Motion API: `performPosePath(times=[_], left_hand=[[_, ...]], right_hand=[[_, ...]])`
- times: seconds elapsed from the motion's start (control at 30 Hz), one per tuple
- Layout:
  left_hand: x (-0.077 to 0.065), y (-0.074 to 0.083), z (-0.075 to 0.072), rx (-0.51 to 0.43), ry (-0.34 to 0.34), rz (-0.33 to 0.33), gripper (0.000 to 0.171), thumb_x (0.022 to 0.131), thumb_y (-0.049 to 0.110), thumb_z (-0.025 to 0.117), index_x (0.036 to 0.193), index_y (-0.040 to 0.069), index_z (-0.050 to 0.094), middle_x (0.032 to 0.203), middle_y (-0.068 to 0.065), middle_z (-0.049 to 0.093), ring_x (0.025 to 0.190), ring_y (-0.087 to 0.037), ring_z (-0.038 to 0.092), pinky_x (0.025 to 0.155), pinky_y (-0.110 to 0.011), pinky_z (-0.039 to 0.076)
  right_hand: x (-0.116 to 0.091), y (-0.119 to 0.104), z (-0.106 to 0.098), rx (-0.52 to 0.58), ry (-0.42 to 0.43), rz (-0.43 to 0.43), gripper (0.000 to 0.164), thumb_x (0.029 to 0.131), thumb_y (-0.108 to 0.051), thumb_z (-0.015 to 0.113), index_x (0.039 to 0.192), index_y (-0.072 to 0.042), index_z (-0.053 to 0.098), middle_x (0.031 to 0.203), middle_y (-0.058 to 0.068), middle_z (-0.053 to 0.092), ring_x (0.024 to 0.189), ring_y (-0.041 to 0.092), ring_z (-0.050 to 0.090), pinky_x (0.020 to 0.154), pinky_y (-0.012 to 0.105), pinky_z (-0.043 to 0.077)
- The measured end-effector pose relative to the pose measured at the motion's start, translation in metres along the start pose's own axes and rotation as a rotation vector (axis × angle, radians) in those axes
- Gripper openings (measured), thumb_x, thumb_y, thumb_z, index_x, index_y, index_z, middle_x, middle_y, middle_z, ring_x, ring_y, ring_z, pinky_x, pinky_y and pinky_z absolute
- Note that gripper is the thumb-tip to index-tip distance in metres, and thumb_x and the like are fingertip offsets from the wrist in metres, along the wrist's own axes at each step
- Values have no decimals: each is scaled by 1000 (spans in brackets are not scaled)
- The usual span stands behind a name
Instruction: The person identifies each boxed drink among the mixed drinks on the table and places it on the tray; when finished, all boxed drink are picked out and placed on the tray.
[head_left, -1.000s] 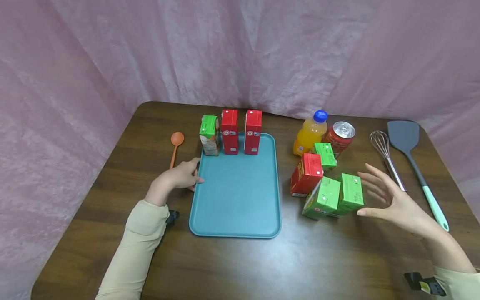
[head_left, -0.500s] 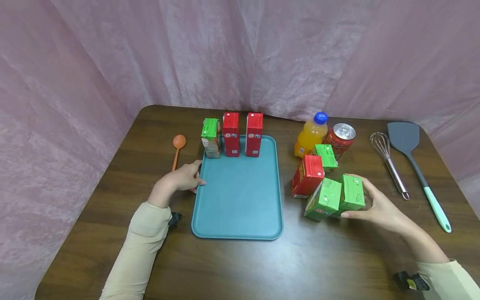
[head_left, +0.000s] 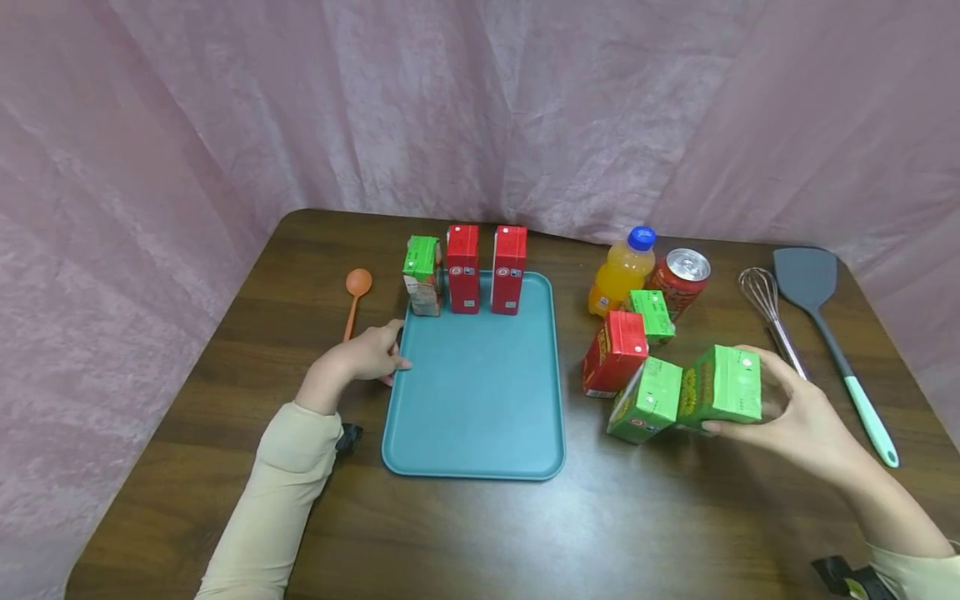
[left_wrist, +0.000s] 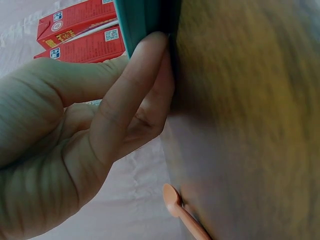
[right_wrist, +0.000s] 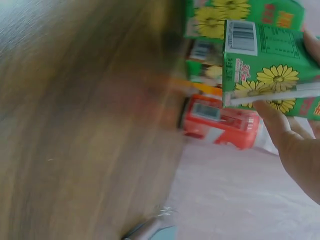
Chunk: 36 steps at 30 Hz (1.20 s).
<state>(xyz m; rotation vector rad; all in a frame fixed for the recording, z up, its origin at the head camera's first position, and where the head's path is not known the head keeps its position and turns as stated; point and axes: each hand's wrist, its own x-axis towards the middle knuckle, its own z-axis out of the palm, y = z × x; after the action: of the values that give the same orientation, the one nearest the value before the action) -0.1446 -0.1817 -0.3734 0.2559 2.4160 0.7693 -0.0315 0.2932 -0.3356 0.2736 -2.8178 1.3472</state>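
Clock directions are taken from the head view, with 12 o'clock toward the pink curtain (head_left: 480,108). The near green carton (head_left: 722,387) is gripped by the right hand (head_left: 798,421), the thumb being placed on its near side and fingers on its far side. It is positioned at 3 o'clock from the blue tray (head_left: 480,392); contact between its base and the table (head_left: 450,537) cannot be confirmed. The tray's edge is pinched between thumb and fingers of the left hand (head_left: 367,354), between 9 and 10 o'clock from tray centre.

From the gripped carton, a second green carton (head_left: 648,398) is noted just beside it at 9 o'clock, a red carton (head_left: 615,354) between 9 and 10, a rear green carton (head_left: 651,312) and orange bottle (head_left: 621,271) between 10 and 11, and a red can (head_left: 681,283) at 11. A whisk (head_left: 763,300) is found between 1 and 2.

Three upright cartons, one green (head_left: 423,277) and two red (head_left: 464,271), are seen at the tray's 11 to 1 o'clock end.
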Motion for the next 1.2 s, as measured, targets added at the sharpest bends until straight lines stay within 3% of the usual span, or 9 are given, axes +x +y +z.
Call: performPosePath(times=[0.13,0.2,0.3,0.43,0.6,0.77,0.93,1.03,1.2], left_hand=[[-1,1,-1,-2,-2,-4,74,85,14,55,137,-3,6,74,-12,51,57,-19,59,58,-26,46],[-1,0,-1,6,-4,-6,73,85,14,55,137,-2,6,75,-11,51,57,-18,59,59,-26,45],[-2,0,0,19,-4,-6,72,85,14,55,137,-2,7,75,-11,51,57,-18,59,61,-26,45],[-2,0,2,31,-1,-8,72,85,15,55,137,-2,8,75,-10,50,58,-16,59,64,-27,45],[-1,0,2,42,3,-14,71,85,15,56,136,-3,10,74,-10,49,57,-15,58,62,-27,45],[-2,3,2,64,23,-18,71,84,14,56,136,-4,11,73,-10,49,56,-15,58,61,-26,44],[-3,7,1,62,42,-29,69,84,12,57,134,-7,14,71,-11,50,55,-18,58,58,-26,44],[-3,9,1,59,44,-36,70,83,12,57,134,-6,14,71,-11,50,56,-19,57,57,-26,44],[-2,5,0,56,40,-26,71,83,13,58,135,-5,13,72,-10,49,56,-18,58,57,-26,45]], right_hand=[[-9,-11,-5,75,91,13,86,55,5,78,129,-13,36,107,-3,51,78,0,60,61,14,47],[-14,-16,-6,215,129,-6,86,55,14,73,129,-8,35,108,0,52,81,1,60,62,16,47],[-22,-29,-9,199,234,-4,87,51,18,73,127,-6,38,109,-2,53,78,-1,58,61,13,46],[-31,-52,-13,-2,398,36,88,46,13,78,124,-11,45,111,-8,53,91,-3,51,75,6,36],[-34,-81,-12,108,466,-12,89,40,25,72,121,1,46,114,7,54,108,12,43,84,11,32],[-27,-105,1,429,376,-196,87,40,31,66,120,9,41,115,13,53,110,18,42,78,14,40],[-10,-127,25,425,241,-442,84,37,27,70,115,16,41,112,17,54,104,18,49,83,18,38],[-1,-136,43,394,177,-446,85,37,25,72,116,12,42,114,15,53,103,15,49,81,16,41],[21,-137,79,507,10,-401,85,46,18,75,122,3,40,117,15,49,101,21,52,80,25,46]])
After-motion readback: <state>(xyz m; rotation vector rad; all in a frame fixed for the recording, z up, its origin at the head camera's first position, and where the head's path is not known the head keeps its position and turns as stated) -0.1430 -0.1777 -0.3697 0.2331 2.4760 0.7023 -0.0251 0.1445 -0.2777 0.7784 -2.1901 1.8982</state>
